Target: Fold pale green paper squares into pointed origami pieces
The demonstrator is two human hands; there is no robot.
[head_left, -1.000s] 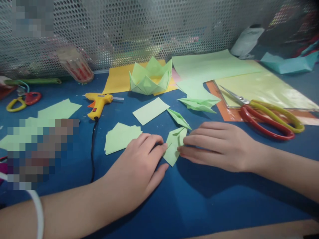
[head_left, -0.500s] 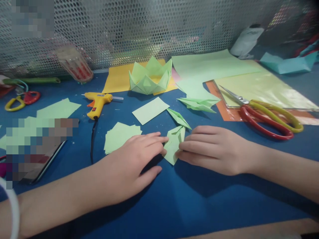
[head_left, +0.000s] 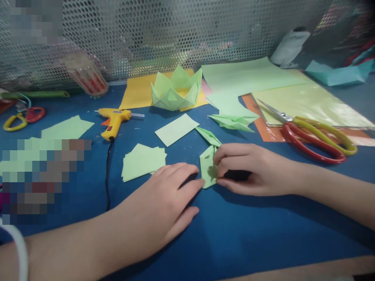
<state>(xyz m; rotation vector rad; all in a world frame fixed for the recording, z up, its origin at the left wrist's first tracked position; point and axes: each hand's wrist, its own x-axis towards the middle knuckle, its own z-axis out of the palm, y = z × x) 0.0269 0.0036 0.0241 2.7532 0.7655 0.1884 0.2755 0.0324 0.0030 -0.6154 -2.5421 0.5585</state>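
Observation:
A small piece of folded light-green paper [head_left: 206, 168] lies on the blue table [head_left: 246, 234] between my hands. My right hand [head_left: 249, 166] has its fingers bent in a pinch at the paper's right edge. My left hand [head_left: 170, 199] rests with fingers apart, one fingertip touching the paper's lower left edge. A narrow folded green piece [head_left: 208, 136] lies just beyond, its near end close to my right fingers. Farther back are a flat green paper rectangle [head_left: 177, 130] and a pointed stack of folded green pieces [head_left: 234, 121]. Beside my left hand is a pile of green paper rectangles [head_left: 143, 162].
A yellow glue gun [head_left: 115, 120] with a black cord lies left. Large scissors [head_left: 315, 134] lie right, over a plastic-wrapped paper pack [head_left: 310, 103]. A green paper crown shape [head_left: 175, 93] stands at the back, before a perforated metal panel [head_left: 131, 39]. Smaller scissors [head_left: 23, 119] lie far left.
The folded paper has turned and shifted slightly right. My left hand has moved down and right, its fingers more spread. My right fingers are now more bent at the paper's edge.

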